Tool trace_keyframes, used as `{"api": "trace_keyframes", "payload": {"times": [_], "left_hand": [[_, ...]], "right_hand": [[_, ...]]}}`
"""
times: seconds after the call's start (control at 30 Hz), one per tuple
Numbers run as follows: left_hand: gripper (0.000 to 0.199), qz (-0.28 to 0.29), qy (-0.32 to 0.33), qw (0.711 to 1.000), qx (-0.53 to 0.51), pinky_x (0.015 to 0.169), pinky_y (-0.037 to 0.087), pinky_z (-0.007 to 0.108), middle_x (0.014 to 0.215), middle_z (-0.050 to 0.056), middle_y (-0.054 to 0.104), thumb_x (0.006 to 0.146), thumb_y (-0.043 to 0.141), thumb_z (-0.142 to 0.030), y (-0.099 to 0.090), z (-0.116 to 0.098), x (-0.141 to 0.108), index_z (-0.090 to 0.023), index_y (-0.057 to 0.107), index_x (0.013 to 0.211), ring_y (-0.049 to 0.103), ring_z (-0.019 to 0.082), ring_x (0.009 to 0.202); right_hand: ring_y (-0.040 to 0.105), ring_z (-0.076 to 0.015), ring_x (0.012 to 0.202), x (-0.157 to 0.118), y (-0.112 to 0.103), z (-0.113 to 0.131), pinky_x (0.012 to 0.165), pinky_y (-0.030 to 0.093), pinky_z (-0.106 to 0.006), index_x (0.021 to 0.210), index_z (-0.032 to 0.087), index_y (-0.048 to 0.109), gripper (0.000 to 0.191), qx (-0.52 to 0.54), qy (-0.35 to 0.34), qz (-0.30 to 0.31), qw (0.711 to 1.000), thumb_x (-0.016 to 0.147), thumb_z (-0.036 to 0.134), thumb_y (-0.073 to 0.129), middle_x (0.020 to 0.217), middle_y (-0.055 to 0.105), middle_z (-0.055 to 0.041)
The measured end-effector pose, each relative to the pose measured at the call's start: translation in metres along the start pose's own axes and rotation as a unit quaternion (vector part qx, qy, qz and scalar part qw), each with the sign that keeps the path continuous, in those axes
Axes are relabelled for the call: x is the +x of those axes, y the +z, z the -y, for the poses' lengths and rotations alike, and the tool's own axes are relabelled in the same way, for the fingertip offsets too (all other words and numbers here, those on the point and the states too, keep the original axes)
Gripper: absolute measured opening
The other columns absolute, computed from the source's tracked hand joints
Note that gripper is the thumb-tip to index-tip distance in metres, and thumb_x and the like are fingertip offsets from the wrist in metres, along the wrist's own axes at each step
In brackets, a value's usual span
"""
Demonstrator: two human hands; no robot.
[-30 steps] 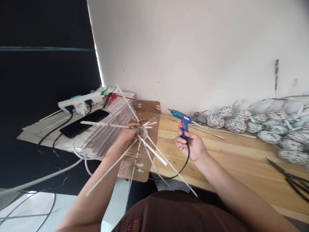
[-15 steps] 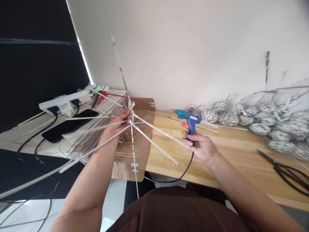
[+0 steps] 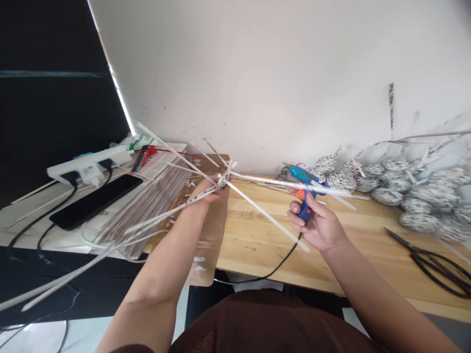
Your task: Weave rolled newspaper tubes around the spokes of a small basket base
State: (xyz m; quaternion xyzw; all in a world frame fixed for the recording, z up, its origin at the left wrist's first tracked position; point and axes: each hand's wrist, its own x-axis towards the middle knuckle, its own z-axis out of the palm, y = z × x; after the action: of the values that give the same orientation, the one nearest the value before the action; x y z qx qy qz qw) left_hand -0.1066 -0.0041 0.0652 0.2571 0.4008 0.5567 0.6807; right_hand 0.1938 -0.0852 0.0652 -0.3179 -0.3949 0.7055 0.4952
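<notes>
My left hand (image 3: 211, 189) is closed around the hub of a star-shaped frame of rolled paper sticks (image 3: 263, 211), held up over the cardboard sheet (image 3: 209, 240). Its white sticks fan out to the left, right and back; a few reach past the lower left edge of the view. In my right hand (image 3: 320, 223) is a blue hot glue gun (image 3: 307, 179) with an orange trigger, its nozzle pointing up and to the left. One paper stick crosses in front of the gun. A black cord hangs from its grip.
Left lie a pile of paper sheets (image 3: 147, 211), a black phone (image 3: 97, 201), a white power strip (image 3: 88, 166) with plugs and a red-handled tool (image 3: 147, 156). Right are woven paper balls (image 3: 419, 196) against the wall and black scissors (image 3: 430, 260) on the wooden table (image 3: 253, 250).
The frame in my left hand has shifted right and turned, so its long upright stick now points elsewhere. My right hand has moved slightly right with the glue gun.
</notes>
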Motion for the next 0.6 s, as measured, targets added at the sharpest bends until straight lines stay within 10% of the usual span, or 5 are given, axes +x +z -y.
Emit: {"api": "trace_keyframes", "payload": {"times": [0.23, 0.6], "left_hand": [[0.027, 0.125, 0.032, 0.986, 0.11, 0.032, 0.027, 0.015, 0.059, 0.001, 0.061, 0.059, 0.084, -0.023, 0.015, 0.072, 0.005, -0.013, 0.061, 0.069, 0.056, 0.009, 0.046], [0.039, 0.016, 0.178, 0.981, 0.076, 0.033, 0.028, 0.017, 0.052, -0.003, 0.057, 0.053, 0.088, -0.039, -0.003, 0.082, 0.019, -0.013, 0.062, 0.067, 0.043, 0.005, 0.037]], "right_hand": [[0.045, -0.0106, 0.049, -0.017, -0.021, 0.004, 0.035, 0.019, -0.02, 0.107, 0.023, 0.063, 0.037, -0.072, -0.038, -0.052, 0.995, 0.081, 0.049, 0.066, 0.069, 0.053, 0.0], [0.048, -0.0094, 0.052, -0.009, -0.003, 0.001, 0.039, 0.03, -0.019, 0.109, 0.017, 0.062, 0.043, -0.257, -0.022, -0.009, 0.966, 0.085, 0.053, 0.063, 0.062, 0.05, 0.0026]]}}
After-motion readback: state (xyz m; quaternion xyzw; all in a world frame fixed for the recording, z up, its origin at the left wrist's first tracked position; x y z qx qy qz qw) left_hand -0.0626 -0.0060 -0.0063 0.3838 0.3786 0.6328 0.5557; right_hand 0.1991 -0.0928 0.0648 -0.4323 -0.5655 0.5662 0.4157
